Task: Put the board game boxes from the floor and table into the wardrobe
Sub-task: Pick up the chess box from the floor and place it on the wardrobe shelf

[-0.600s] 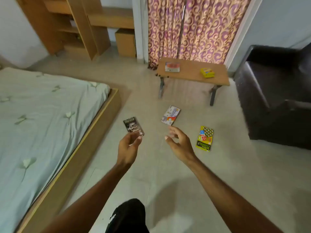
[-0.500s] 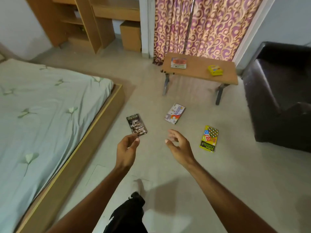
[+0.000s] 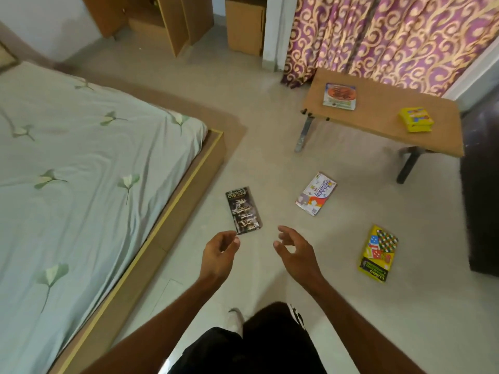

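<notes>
Both empty hands, left hand (image 3: 220, 255) and right hand (image 3: 295, 252), apparently neared the chess box (image 3: 243, 210).

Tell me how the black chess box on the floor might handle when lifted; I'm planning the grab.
The chess box lies flat and looks thin, so it is probably light and fairly stiff. Its glossy face may be a bit slippery, and lying flush on the floor, an edge likely needs prying up first. It should not roll. Both hands hover open nearby.
</notes>
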Demonstrator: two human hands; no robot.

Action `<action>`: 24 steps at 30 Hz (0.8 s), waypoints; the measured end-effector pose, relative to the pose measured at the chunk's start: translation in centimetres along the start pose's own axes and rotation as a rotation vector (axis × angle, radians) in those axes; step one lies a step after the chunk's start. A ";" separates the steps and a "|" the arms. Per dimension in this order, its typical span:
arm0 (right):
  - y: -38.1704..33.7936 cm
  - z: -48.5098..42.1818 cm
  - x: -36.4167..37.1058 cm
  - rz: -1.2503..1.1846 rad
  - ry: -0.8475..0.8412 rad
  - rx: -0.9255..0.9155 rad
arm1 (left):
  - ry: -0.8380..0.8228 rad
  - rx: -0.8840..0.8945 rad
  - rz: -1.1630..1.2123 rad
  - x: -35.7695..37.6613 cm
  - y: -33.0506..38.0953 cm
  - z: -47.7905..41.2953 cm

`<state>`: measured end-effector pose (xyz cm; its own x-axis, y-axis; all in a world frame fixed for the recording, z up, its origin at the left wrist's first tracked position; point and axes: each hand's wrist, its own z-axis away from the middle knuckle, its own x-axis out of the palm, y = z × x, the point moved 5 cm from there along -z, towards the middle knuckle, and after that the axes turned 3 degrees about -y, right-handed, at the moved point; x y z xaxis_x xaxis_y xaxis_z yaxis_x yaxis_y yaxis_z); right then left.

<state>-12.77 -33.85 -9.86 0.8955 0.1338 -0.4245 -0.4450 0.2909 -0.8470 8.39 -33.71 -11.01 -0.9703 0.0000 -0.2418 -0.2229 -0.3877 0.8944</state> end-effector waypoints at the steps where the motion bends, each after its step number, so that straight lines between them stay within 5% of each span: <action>1: -0.3 -1.7 0.2 0.011 -0.015 -0.003 | -0.003 -0.014 -0.008 0.1 0.2 -1.5; 13: 11.1 -35.5 9.1 0.103 -0.327 0.244 | 0.060 -0.450 -0.064 6.4 -11.2 -30.7; 24: 38.8 -61.0 26.9 0.303 -0.471 0.376 | 0.029 -0.718 -0.136 13.5 -41.0 -56.8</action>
<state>-6.53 -76.77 -73.65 0.6785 0.6353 -0.3688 -0.7197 0.4742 -0.5070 9.80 -70.11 -72.32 -0.9334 0.0710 -0.3517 -0.2154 -0.8949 0.3910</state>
